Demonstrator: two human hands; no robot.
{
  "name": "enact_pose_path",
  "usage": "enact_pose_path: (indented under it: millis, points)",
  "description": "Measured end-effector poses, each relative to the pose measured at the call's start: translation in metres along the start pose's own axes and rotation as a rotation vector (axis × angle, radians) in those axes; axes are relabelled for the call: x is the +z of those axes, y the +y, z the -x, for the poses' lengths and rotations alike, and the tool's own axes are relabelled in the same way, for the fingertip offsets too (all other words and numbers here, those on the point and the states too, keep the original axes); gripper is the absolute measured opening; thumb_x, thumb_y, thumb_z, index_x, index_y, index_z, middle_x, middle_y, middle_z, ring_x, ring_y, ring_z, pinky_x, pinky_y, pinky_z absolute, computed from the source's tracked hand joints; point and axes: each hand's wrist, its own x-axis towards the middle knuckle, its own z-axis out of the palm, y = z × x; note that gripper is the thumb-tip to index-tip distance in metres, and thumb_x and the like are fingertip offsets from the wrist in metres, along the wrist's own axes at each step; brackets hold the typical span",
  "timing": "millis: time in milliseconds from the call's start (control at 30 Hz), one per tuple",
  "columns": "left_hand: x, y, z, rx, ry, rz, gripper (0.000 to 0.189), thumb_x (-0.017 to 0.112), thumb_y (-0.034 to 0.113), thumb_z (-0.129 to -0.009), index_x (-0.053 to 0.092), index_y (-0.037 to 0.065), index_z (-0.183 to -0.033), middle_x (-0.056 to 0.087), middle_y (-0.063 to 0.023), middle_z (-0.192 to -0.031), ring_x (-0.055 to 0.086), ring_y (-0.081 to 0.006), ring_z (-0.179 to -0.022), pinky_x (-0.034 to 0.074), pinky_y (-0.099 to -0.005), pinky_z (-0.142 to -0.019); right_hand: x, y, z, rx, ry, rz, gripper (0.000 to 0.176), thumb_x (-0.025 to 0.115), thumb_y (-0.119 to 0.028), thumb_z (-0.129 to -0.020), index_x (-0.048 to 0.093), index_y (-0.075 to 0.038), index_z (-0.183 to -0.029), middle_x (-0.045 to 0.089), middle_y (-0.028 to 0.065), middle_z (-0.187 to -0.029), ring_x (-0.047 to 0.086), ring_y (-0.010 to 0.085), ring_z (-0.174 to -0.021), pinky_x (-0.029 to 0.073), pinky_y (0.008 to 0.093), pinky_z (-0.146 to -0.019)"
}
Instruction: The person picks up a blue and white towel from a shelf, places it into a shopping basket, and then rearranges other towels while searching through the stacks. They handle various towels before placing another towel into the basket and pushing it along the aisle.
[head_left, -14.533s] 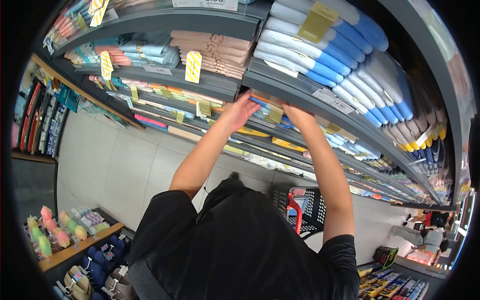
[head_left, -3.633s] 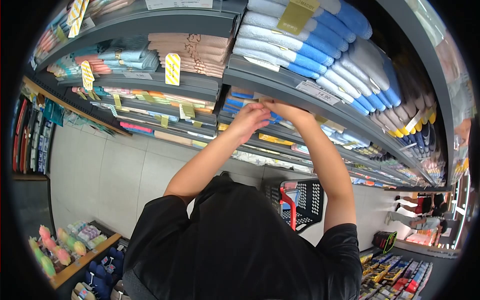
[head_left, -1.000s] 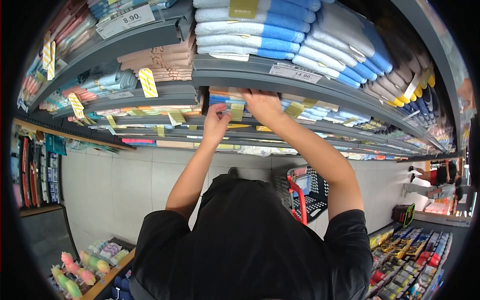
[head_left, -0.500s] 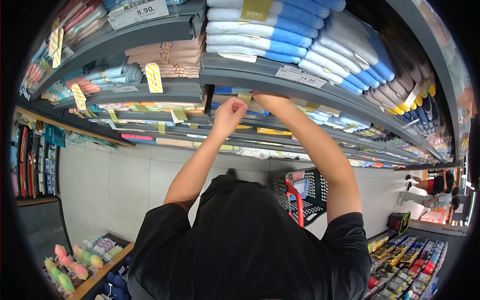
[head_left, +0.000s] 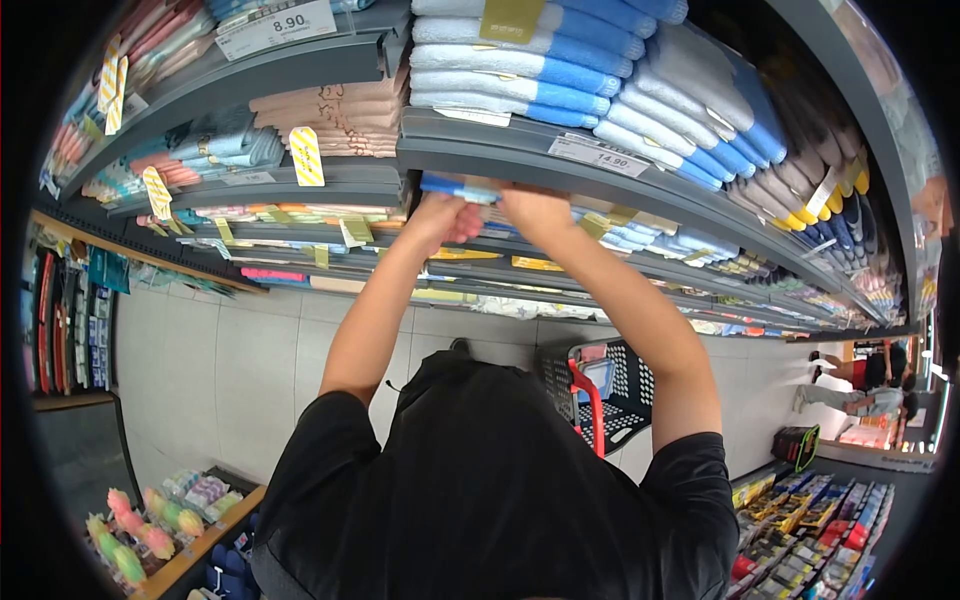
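Half-curled left grip [head_left: 441, 219] at folded towels [head_left: 445, 185], right grip [head_left: 535, 208] alongside under grey shelf [head_left: 470, 160], hold of either unclear.

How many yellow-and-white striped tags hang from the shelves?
4: one tag at upper left, a second tag overlapping it, a third tag below them, a fourth tag by the peach towels. Others may be hidden.
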Motion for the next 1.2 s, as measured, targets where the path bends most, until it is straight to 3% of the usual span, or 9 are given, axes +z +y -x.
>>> enact_pose_path:
  millis: [33, 133, 267, 467, 600, 767, 867, 967, 1200]
  points:
    - [-0.005, -0.007, 0.006, -0.021, -0.019, -0.023, 0.028, 0.051, 0.027, -0.103, 0.061, 0.002, -0.111, 0.070, -0.0091, -0.084, 0.068, -0.0155, -0.070, 0.051, -0.0260, -0.058, -0.006, -0.006, 0.004, 0.038, -0.210, 0.005, 0.067, 0.080, -0.032, -0.073, 0.055, -0.019, -0.134, 0.060, 0.0139, -0.123, 0.057, 0.0369, -0.115, 0.046, 0.0499, -0.097]
    - [-0.011, -0.019, 0.031, 0.022, 0.081, 0.105, 0.028, 0.050, 0.026, -0.102, 0.060, 0.000, -0.107, 0.069, -0.0098, -0.080, 0.067, -0.0167, -0.066, 0.050, -0.0255, -0.054, -0.004, -0.012, 0.015, -0.061, 0.143, 0.008, 0.046, 0.068, -0.025, -0.081, 0.061, -0.019, -0.126, 0.061, 0.0126, -0.117, 0.059, 0.0333, -0.113, 0.048, 0.0481, -0.093]
    - [-0.011, -0.031, 0.034, 0.238, 0.313, 0.193, 0.027, 0.055, 0.022, -0.099, 0.056, -0.003, -0.110, 0.067, -0.0110, -0.087, 0.066, -0.0179, -0.072, 0.052, -0.0288, -0.062, -0.015, -0.009, 0.014, 0.000, -0.092, -0.129, 0.053, 0.070, -0.036, -0.083, 0.058, -0.019, -0.132, 0.057, 0.0136, -0.129, 0.053, 0.0342, -0.121, 0.046, 0.0479, -0.097]
    - [-0.010, -0.049, 0.019, 1.020, 0.807, -0.837, 0.064, 0.070, 0.023, -0.085, 0.042, -0.009, -0.132, 0.058, -0.0272, -0.114, 0.057, -0.0407, -0.097, 0.047, -0.0480, -0.088, -0.022, 0.015, -0.005, 0.147, -0.204, -0.465, 0.042, 0.063, -0.045, -0.091, 0.067, -0.013, -0.118, 0.066, 0.0170, -0.115, 0.062, 0.0371, -0.104, 0.049, 0.0459, -0.091]
    - [0.008, -0.012, 0.034, 0.760, 0.634, -0.782, 0.092, 0.084, 0.031, -0.073, 0.035, -0.010, -0.139, 0.052, -0.0313, -0.127, 0.052, -0.0469, -0.111, 0.044, -0.0465, -0.097, -0.012, 0.014, 0.000, 0.188, -0.117, -0.509, 0.039, 0.059, -0.042, -0.094, 0.069, -0.010, -0.113, 0.068, 0.0154, -0.109, 0.064, 0.0373, -0.098, 0.049, 0.0471, -0.087]
    - [-0.015, -0.009, 0.011, 0.584, 0.519, -0.740, 0.104, 0.089, 0.043, -0.066, 0.037, -0.005, -0.141, 0.051, -0.0270, -0.133, 0.051, -0.0377, -0.123, 0.041, -0.0414, -0.105, -0.013, -0.002, 0.024, 0.479, -0.007, -0.726, 0.038, 0.056, -0.029, -0.097, 0.058, -0.004, -0.125, 0.061, 0.0215, -0.121, 0.057, 0.0407, -0.108, 0.044, 0.0462, -0.094]
    - [-0.064, -0.069, -0.046, 0.621, 0.182, 0.144, 0.071, 0.069, 0.042, -0.092, 0.040, 0.003, -0.144, 0.045, -0.0110, -0.146, 0.044, -0.0241, -0.132, 0.031, -0.0388, -0.112, -0.011, -0.027, 0.054, 0.658, 0.277, -0.950, 0.048, 0.054, -0.022, -0.099, 0.043, 0.002, -0.139, 0.052, 0.0262, -0.132, 0.049, 0.0419, -0.122, 0.037, 0.0428, -0.105]
    - [-0.025, -0.020, -0.007, 0.428, 0.251, 0.349, 0.077, 0.054, 0.049, -0.099, 0.028, 0.000, -0.153, 0.034, -0.0147, -0.155, 0.033, -0.0256, -0.142, 0.024, -0.0363, -0.117, 0.008, -0.040, 0.068, 0.853, 0.277, -1.217, 0.058, 0.051, -0.025, -0.101, 0.031, 0.005, -0.146, 0.047, 0.0272, -0.137, 0.044, 0.0418, -0.129, 0.032, 0.0393, -0.111]
    - [-0.054, -0.031, -0.033, 0.378, 0.221, -0.426, 0.077, 0.040, 0.061, -0.101, 0.033, 0.003, -0.150, 0.036, -0.0147, -0.153, 0.032, -0.0259, -0.143, 0.022, -0.0402, -0.118, 0.016, -0.014, 0.052, 0.910, 0.177, -1.192, 0.056, 0.041, -0.044, -0.103, 0.048, 0.004, -0.131, 0.054, 0.0265, -0.130, 0.052, 0.0418, -0.120, 0.039, 0.0406, -0.102]
